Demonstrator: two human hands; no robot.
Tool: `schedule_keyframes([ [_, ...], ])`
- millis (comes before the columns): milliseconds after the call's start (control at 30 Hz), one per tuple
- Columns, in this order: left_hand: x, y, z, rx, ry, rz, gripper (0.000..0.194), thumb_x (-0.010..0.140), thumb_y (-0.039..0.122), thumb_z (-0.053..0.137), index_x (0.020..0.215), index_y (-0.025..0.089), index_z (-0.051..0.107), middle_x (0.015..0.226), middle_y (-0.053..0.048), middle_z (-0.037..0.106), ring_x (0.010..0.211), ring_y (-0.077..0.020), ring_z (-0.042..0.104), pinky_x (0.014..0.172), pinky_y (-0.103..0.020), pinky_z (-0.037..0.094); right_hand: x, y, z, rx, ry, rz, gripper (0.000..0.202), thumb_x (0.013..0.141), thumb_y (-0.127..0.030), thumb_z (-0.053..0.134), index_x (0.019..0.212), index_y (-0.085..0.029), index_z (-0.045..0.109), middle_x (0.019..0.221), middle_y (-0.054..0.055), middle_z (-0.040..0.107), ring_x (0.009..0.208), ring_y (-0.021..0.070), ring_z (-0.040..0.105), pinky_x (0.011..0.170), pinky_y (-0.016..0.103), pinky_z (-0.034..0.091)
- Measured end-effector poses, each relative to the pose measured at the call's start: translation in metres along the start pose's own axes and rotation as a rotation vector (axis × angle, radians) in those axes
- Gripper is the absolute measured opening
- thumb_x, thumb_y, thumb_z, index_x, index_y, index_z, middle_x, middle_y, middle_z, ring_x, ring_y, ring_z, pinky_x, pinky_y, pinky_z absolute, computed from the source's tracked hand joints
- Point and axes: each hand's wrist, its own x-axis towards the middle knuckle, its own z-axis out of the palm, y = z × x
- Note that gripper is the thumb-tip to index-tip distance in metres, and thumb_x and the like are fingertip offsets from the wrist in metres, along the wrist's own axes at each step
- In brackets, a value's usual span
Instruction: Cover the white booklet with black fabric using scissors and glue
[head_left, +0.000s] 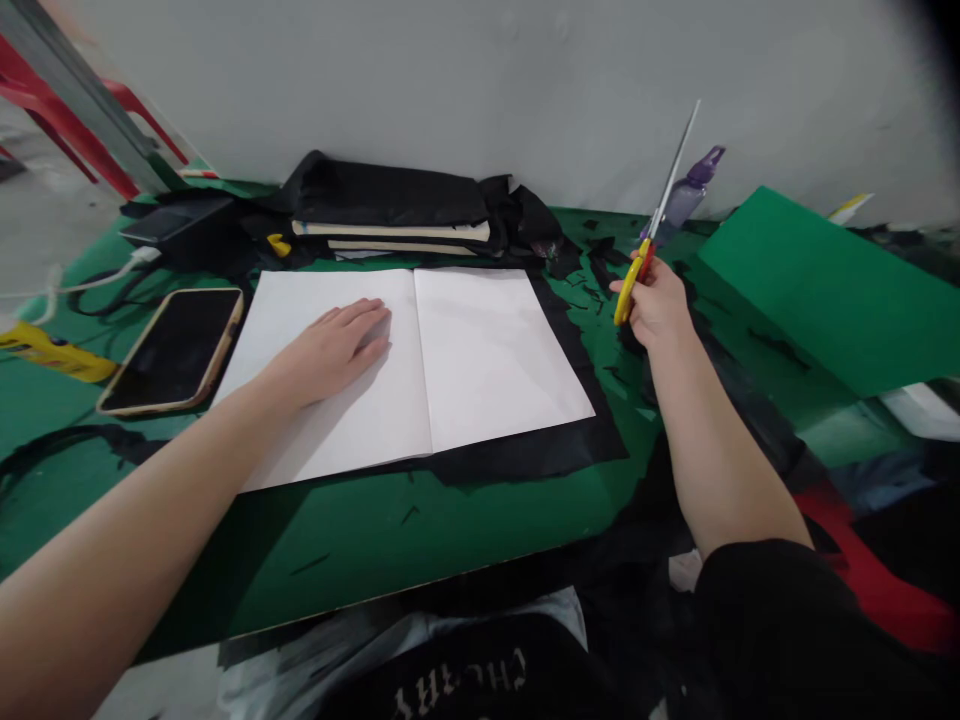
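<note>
A white sheet with a centre fold lies spread out over a piece of black fabric, whose uneven edge shows along the right and bottom. On the left half of the sheet my left hand rests flat, its fingers stretched out. My right hand, raised at the right of the sheet, is closed round the handles of a pair of scissors with yellow and red grips. The blades point up and away from me.
Left of the sheet lie a phone and a yellow tube. Behind it is a stack wrapped in black cloth. A purple bottle, black scraps and a green board are at the right on the green table.
</note>
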Motion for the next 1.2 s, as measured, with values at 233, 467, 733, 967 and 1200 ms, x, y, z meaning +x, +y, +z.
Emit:
schedule_keyframes([
  [233, 0.0, -0.003, 0.001, -0.028, 0.001, 0.019, 0.054, 0.096, 0.041, 0.026, 0.14, 0.011, 0.035, 0.148, -0.013, 0.034, 0.137, -0.0255, 0.028, 0.112, -0.043, 0.023, -0.004, 0.005, 0.0, -0.136, -0.144, 0.131, 0.048, 0.048, -0.028, 0.083, 0.079, -0.023, 0.047, 0.069, -0.007, 0.043, 0.064, 0.0096, 0.05, 0.065, 0.027, 0.05],
  [467, 0.001, -0.006, 0.004, -0.028, 0.02, 0.025, 0.055, 0.096, 0.042, 0.026, 0.14, 0.011, 0.035, 0.148, -0.011, 0.034, 0.137, -0.0245, 0.028, 0.112, -0.043, 0.024, -0.012, 0.0, 0.007, -0.27, -0.129, 0.082, 0.045, 0.056, -0.047, 0.078, 0.075, -0.021, 0.046, 0.066, -0.006, 0.04, 0.061, 0.0101, 0.044, 0.064, 0.028, 0.045],
  [733, -0.001, -0.005, 0.003, 0.024, 0.04, 0.035, 0.057, 0.095, 0.044, 0.022, 0.139, 0.012, 0.037, 0.147, -0.011, 0.036, 0.137, -0.0232, 0.029, 0.112, -0.041, 0.024, -0.018, -0.005, 0.009, -0.32, 0.045, 0.011, 0.047, 0.06, -0.057, 0.072, 0.08, -0.02, 0.053, 0.068, -0.004, 0.046, 0.063, 0.0121, 0.046, 0.064, 0.029, 0.043],
  [967, -0.004, -0.005, 0.002, 0.022, 0.034, 0.047, 0.056, 0.096, 0.045, 0.022, 0.14, 0.013, 0.036, 0.148, -0.009, 0.035, 0.138, -0.0222, 0.028, 0.113, -0.04, 0.023, -0.022, -0.005, 0.003, -0.656, 0.056, -0.053, 0.049, 0.062, -0.059, 0.067, 0.091, -0.02, 0.06, 0.072, -0.001, 0.054, 0.065, 0.0153, 0.051, 0.066, 0.031, 0.044],
  [1200, -0.004, -0.006, 0.002, 0.02, 0.012, 0.035, 0.056, 0.096, 0.045, 0.022, 0.142, 0.015, 0.034, 0.149, -0.009, 0.034, 0.138, -0.0224, 0.027, 0.113, -0.041, 0.023, -0.022, -0.012, -0.007, -1.22, 0.059, -0.132, 0.051, 0.062, -0.065, 0.063, 0.092, -0.023, 0.063, 0.086, 0.009, 0.064, 0.08, 0.0285, 0.06, 0.068, 0.04, 0.045],
])
